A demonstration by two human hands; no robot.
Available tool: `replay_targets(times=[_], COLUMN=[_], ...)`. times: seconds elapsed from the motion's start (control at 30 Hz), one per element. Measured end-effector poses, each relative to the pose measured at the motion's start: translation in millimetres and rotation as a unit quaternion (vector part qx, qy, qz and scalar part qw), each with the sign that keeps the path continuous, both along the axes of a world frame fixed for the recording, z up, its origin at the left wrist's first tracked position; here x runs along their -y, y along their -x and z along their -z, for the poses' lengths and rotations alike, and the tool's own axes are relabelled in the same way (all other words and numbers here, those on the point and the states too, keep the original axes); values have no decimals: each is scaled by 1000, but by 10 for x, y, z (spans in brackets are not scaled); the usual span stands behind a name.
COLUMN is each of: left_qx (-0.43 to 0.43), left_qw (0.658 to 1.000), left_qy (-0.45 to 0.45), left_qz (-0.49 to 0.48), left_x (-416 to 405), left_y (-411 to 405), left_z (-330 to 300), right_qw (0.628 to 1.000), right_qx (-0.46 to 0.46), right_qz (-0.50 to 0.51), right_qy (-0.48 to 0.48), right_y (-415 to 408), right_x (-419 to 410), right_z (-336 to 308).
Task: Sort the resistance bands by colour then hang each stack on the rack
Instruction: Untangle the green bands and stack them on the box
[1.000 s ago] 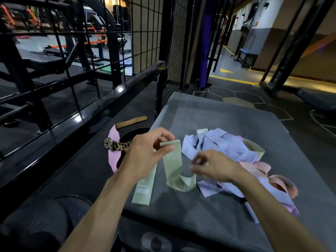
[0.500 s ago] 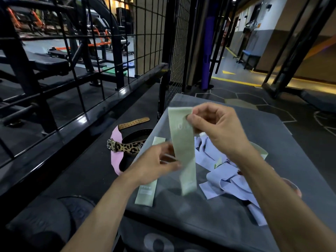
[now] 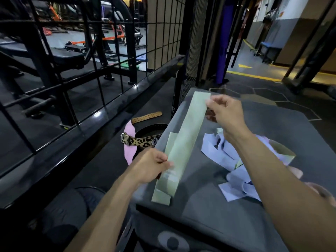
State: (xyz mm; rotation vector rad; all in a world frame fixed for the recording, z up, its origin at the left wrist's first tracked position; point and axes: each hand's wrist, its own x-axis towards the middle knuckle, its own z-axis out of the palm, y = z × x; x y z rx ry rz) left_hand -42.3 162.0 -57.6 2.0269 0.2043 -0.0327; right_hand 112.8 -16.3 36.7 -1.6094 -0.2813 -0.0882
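Observation:
A pale green resistance band (image 3: 187, 135) is stretched flat and slanted above the grey padded box (image 3: 272, 128). My right hand (image 3: 225, 111) pinches its upper end. My left hand (image 3: 151, 166) pinches its lower part near the printed label. A second green band (image 3: 162, 194) lies flat on the box under it, mostly covered. A heap of lilac bands (image 3: 229, 160) lies to the right, with a green loop (image 3: 283, 151) and pink bands (image 3: 296, 172) partly hidden behind my right forearm.
A leopard-print belt (image 3: 140, 141), a black belt (image 3: 151, 129), a tan strap (image 3: 146, 117) and a pink band (image 3: 130, 142) lie on the dark floor left of the box. A black wire-mesh rack (image 3: 101, 57) and rail run along the left. My knee (image 3: 60, 211) is at bottom left.
Both hands have lifted the green band off the box and pulled it out straight. My right hand moved up and away, my left hand slid to the band's lower end.

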Motion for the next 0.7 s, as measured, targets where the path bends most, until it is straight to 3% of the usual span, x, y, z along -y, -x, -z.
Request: replay_targets(times=[0.17, 0.27, 0.37, 0.57, 0.7], left_qx=[-100, -158, -206, -235, -253], left_qw=[994, 984, 976, 970, 961], left_qy=[-13, -69, -56, -33, -113], left_qz=[-38, -35, -37, -42, -19], left_x=[-3, 5, 9, -27, -69], left_y=[-20, -70, -113, -212, -257], left_z=[79, 103, 67, 96, 131], right_qw=[995, 991, 987, 982, 972], right_qx=[-100, -128, -156, -133, -149], right_qz=[-3, -9, -6, -9, 10], right_qy=[20, 45, 46, 132, 182], right_y=[-340, -463, -515, -664, -737], right_x=[-265, -381, -481, -690, -741], right_z=[600, 920, 1136, 1398, 1504])
